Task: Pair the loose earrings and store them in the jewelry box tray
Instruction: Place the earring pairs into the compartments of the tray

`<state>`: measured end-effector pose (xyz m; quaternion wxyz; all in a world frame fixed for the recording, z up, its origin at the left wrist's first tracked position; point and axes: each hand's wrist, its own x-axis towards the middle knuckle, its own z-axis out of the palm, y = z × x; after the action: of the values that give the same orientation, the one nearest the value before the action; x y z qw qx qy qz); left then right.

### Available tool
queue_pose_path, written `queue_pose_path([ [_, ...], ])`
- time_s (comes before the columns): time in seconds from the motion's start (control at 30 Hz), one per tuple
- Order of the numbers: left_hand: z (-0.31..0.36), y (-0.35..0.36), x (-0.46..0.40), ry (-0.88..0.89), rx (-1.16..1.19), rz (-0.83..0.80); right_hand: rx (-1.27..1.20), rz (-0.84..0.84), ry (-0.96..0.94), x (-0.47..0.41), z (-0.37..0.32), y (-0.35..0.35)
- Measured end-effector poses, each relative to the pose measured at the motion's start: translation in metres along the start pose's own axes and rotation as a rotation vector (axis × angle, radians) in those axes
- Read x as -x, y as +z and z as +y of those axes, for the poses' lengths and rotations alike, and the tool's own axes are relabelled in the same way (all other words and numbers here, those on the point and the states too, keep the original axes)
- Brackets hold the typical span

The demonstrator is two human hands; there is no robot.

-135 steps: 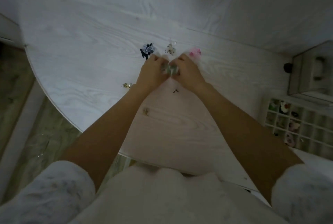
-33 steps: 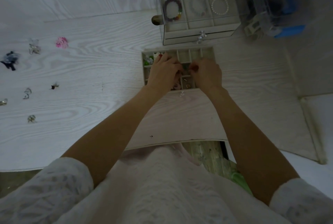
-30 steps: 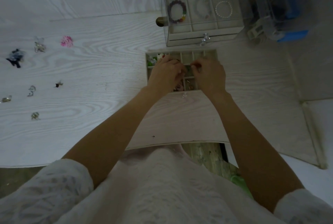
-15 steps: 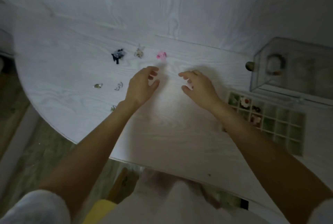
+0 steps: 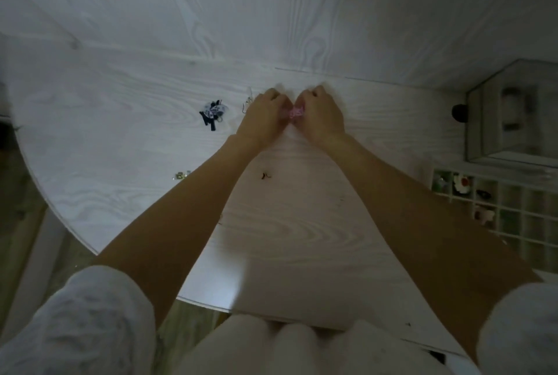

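Nearest the body, at about 6 o'clock, the front edge of the white wood-grain bench (image 5: 287, 254) is bare of jewellery, so anything fumbled and rolling this way has only the rim between it and the floor. A little farther out a tiny dark earring (image 5: 265, 175) lies alone between the forearms, and at 9 o'clock a small glinting earring (image 5: 181, 175) sits close to the curved left edge; a sweep of the left forearm could knock either off. At 3 o'clock the jewelry box tray (image 5: 513, 211) shows several compartments already holding pieces, with its near part hidden behind the right forearm; dragging that arm back across it could upset the stored pairs. Farther still, at 12 o'clock, the left hand (image 5: 265, 115) and right hand (image 5: 320, 115) are both curled tight, fingertips meeting on the pink earrings (image 5: 295, 112), which they pinch between them just above the bench. The piece is small and the light is dim, so a slipped pinch could drop one half or mismatch the pair. Just left of the hands a pale wire earring (image 5: 248, 101) is nearly touching the left knuckles, and beyond it at 10 o'clock lies a dark blue-and-white earring cluster (image 5: 213, 112).
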<state>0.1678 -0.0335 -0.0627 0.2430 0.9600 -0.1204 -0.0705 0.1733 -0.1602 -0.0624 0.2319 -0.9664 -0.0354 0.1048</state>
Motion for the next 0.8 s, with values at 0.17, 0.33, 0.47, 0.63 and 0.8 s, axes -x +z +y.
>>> queue_pose_path([
  [0.17,0.009,0.004,0.024,0.122,-0.024,-0.053,0.041,-0.059,-0.035,0.030,0.005,-0.002],
  [0.33,0.034,0.015,0.041,0.253,-0.066,-0.107,0.018,-0.048,-0.010,0.073,0.031,-0.010],
  [0.47,0.049,0.025,0.054,0.188,-0.002,-0.104,0.104,0.013,-0.004,0.097,0.050,-0.010],
  [0.63,0.059,0.025,0.069,0.013,0.098,-0.123,0.090,0.031,0.018,0.114,0.061,-0.015],
  [0.8,0.076,0.031,0.084,-0.053,0.107,-0.178,-0.031,-0.044,0.071,0.133,0.071,-0.021],
])
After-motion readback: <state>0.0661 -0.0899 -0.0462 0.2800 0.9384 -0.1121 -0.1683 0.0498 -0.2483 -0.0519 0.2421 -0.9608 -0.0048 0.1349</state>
